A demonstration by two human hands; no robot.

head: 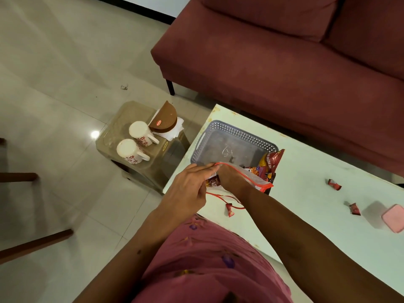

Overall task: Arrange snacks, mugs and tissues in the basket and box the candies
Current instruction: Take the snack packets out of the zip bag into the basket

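The basket [235, 130] is looking like matt grey perforated plastic, and the bag [253, 178] is showing up as thin clear plastic with a red drawstring. Snack packets [272, 162] and candies [334, 184] are gleaming like glossy foil. The mugs [136, 141] are looking like smooth glazed ceramic, the stool [135, 158] translucent plastic, the sofa [284, 62] matt maroon cloth, the floor [54, 84] shining like polished tile, the worktop [317, 193] painted and chipping.

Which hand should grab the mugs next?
Probably the left hand: the mugs stand on the stool to its side. The right hand is inside the bag, farther away.
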